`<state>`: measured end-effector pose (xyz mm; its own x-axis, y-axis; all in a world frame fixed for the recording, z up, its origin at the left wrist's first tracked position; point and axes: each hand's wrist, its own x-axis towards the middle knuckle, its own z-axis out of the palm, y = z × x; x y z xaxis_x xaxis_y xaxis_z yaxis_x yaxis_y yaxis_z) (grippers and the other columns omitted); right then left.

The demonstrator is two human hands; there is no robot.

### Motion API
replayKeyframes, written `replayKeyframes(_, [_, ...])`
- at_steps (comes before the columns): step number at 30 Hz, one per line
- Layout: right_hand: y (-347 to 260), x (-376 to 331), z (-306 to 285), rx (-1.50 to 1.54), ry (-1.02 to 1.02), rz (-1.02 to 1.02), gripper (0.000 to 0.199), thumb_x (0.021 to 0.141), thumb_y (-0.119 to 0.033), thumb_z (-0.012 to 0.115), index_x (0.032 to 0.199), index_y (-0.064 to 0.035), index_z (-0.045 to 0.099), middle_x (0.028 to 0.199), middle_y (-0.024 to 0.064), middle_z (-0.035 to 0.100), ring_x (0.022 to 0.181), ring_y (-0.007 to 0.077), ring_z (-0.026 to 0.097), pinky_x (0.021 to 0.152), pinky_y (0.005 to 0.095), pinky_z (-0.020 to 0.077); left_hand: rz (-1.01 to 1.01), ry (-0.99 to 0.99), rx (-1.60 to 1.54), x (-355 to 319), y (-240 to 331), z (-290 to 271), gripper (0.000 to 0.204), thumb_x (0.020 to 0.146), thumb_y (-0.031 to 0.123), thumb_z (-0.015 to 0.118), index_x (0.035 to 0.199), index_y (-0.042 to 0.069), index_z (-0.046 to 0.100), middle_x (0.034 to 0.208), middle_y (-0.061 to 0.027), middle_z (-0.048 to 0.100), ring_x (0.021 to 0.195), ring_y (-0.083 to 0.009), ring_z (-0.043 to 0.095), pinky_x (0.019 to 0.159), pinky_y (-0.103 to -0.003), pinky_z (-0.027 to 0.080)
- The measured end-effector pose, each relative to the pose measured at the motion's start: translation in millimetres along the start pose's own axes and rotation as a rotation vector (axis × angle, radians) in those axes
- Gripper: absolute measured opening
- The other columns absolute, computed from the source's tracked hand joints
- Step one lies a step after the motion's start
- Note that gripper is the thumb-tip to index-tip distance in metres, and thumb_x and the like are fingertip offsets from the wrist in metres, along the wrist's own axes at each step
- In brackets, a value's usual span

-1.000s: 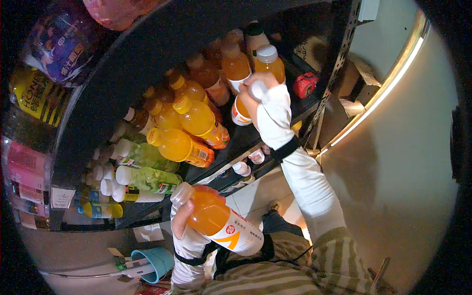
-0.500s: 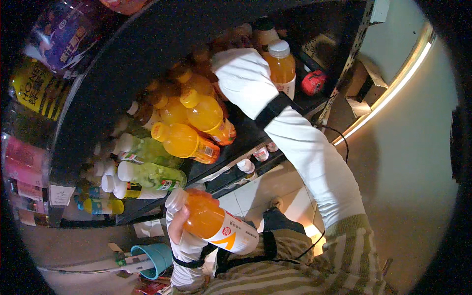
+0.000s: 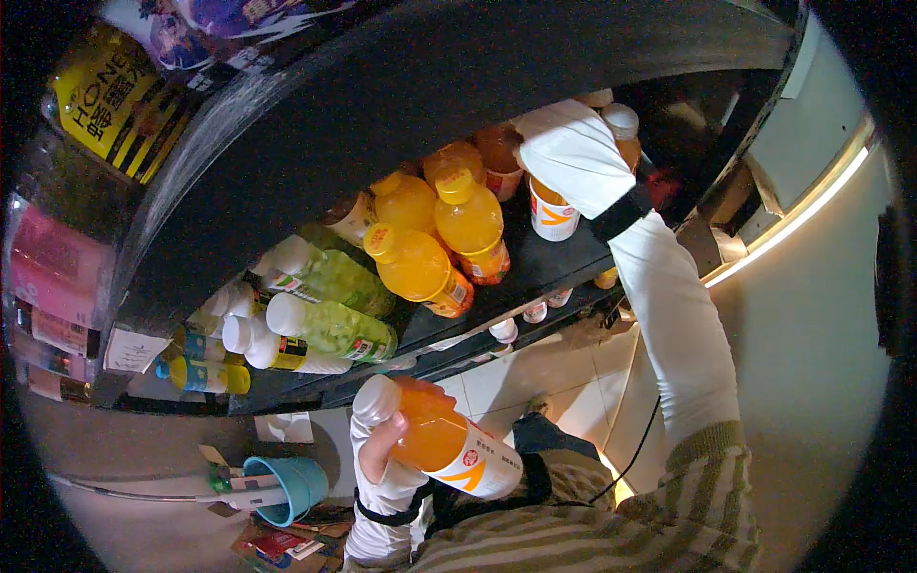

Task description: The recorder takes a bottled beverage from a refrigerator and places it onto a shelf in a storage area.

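In my left hand [image 3: 387, 444] is a bottle of orange drink [image 3: 444, 444] with a white cap and white label, held tilted before my body with fingers wrapped around it. My right arm reaches into a dark shelf; its white sleeve [image 3: 578, 158] hides the hand and fingers. Just below that sleeve, a white-labelled orange drink bottle [image 3: 554, 218] stands at the shelf front, its upper part covered. Whether the right hand grips it cannot be seen. Left of it are yellow-capped orange bottles [image 3: 468, 224]. Another white-capped bottle [image 3: 623, 129] is right of the sleeve.
Green drink bottles [image 3: 334, 325] and white-capped bottles [image 3: 287, 351] fill the shelf's left part. The shelf's dark upper edge [image 3: 458, 105] arches over the right arm. Small jars [image 3: 503, 330] sit on a lower level. A blue bucket [image 3: 296, 487] stands on the floor, lower left.
The view has shifted, so the shelf goods appear farther right. Below my right sleeve, a white-labelled bottle has come into sight. My left hand keeps its bottle.
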<state>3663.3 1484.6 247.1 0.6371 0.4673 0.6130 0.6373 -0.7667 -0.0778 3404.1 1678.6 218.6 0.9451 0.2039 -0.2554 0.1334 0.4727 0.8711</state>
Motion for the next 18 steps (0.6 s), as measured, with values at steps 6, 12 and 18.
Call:
replayKeyframes(6, [-0.5, 1.4, -1.8, -0.016, -0.038, -0.011, 0.021, 0.068, -0.021, 0.057, 0.076, -0.0022, 0.062, 0.077, 0.0177, 0.061, 0.075, 0.0311, 0.059, 0.065, 0.0401, 0.0476, -0.001, -0.011, -0.054, 1.6, -2.9, 1.6, 0.045, 0.070, 0.025, 0.059, 0.102, -0.004, 0.049, 0.096, -0.0199, 0.056, 0.090, -0.0305, 0.057, 0.077, -0.041, 0.047])
replayKeyframes(12, [16.1, 3.3, 12.0, 0.008, 0.016, -0.034, 0.021, 0.069, -0.020, 0.055, 0.078, -0.0006, 0.058, 0.077, 0.0201, 0.059, 0.074, 0.0351, 0.057, 0.068, 0.0429, 0.0454, -0.014, 0.020, 0.005, 3.9, -5.4, 9.4, 0.044, 0.070, 0.026, 0.058, 0.100, -0.005, 0.050, 0.093, -0.0184, 0.057, 0.090, -0.0301, 0.058, 0.077, -0.040, 0.048])
replayKeyframes(18, [-3.3, 1.9, 23.6, 0.048, 0.088, -0.051, 0.021, 0.070, -0.019, 0.056, 0.080, -0.0008, 0.058, 0.076, 0.0192, 0.058, 0.074, 0.0346, 0.057, 0.066, 0.0419, 0.0454, 0.003, -0.106, 0.127, 4.4, -7.7, 2.0, 0.039, 0.073, 0.023, 0.060, 0.101, -0.004, 0.051, 0.096, -0.0159, 0.058, 0.090, -0.0246, 0.058, 0.080, -0.035, 0.045])
